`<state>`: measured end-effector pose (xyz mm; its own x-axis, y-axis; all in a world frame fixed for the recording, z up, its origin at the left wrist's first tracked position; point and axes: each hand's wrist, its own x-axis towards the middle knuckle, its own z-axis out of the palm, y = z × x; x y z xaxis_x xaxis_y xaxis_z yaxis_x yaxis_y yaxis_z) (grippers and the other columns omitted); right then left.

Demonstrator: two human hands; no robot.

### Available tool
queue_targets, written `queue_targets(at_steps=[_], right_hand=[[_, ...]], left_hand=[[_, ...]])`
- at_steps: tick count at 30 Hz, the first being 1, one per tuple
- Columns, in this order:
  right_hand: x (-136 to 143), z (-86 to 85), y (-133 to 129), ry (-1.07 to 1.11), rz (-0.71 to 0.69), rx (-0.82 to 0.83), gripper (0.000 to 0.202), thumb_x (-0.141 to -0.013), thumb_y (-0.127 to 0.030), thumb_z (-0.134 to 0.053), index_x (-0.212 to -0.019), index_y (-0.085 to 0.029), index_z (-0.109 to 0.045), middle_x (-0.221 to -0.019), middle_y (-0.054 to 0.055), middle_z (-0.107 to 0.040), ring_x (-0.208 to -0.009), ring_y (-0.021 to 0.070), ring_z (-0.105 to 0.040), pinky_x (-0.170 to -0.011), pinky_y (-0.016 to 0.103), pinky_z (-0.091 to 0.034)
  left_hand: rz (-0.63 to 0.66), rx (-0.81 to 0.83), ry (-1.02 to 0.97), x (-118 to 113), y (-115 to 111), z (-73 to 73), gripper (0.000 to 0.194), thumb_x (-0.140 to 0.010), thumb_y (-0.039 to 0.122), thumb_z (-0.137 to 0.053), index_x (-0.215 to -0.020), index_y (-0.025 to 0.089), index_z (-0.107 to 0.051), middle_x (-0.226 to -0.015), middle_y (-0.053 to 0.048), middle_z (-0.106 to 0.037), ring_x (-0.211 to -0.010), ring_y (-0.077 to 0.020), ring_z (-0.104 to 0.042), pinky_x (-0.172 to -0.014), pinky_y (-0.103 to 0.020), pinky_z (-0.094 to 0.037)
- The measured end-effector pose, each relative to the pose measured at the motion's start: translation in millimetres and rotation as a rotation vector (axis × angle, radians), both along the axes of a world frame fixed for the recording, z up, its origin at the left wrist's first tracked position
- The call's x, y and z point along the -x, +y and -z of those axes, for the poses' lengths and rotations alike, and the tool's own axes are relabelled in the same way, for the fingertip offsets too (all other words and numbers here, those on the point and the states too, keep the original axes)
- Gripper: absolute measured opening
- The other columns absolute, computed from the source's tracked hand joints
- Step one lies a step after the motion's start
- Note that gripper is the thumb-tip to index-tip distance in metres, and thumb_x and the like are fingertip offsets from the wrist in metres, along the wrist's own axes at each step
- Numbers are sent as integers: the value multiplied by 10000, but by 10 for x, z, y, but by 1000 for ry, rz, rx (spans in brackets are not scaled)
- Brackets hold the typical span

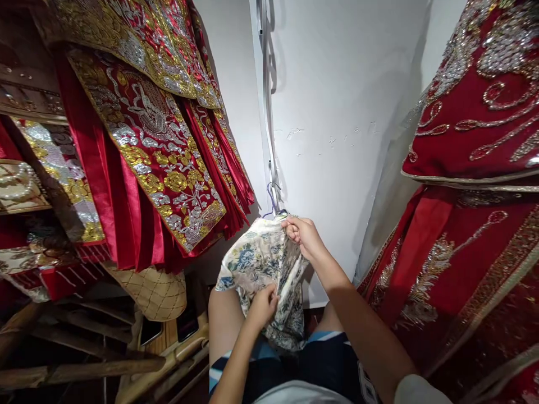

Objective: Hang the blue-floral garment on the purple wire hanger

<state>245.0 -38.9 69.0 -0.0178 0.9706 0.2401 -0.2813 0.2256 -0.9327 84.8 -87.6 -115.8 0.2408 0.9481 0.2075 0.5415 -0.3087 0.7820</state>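
Observation:
A white shirt with a blue and yellow floral print point(252, 258) hangs on a dark blue hanger point(270, 193) in front of my knees. My right hand point(304, 234) pinches the cloth near its collar, just below the hanger. Lower down, my left hand point(263, 306) has its fingers closed on the front edge of the shirt. The lower part of the shirt droops in folds between my thighs.
Red embroidered costumes with gold and silver point(168, 146) hang on the left. Another red beaded costume point(471, 151) fills the right side. A metal rail point(266, 90) runs up the white wall point(337, 73). Bamboo furniture point(168, 359) with two phone-like dark slabs stands low on the left.

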Motion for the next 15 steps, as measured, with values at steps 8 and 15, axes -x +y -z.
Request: queue_targets(at_steps=[8,15], right_hand=[[137,208,-110,-143,-15,-116,294,-814,-392,-524,-625,-177,-593,-391,-50,-486,-372,79,-353,-438,228,-265],[119,385,16,-216,-14,-151,298,-832,-393,-529,-609,-199,-564,-392,-75,-436,-399,92,-363,-472,238,-269]], left_hand=[[-117,-379,-264,-83,102,-1173,320,-938,278,-519,-1246,212,-573,-862,-27,-709,-788,-181,-667,-747,-278,-484],[-52,-632,77,-111,349,-1779,233,-960,275,-511,-779,186,-628,-767,-25,-646,-749,-176,-589,-710,-279,-421]])
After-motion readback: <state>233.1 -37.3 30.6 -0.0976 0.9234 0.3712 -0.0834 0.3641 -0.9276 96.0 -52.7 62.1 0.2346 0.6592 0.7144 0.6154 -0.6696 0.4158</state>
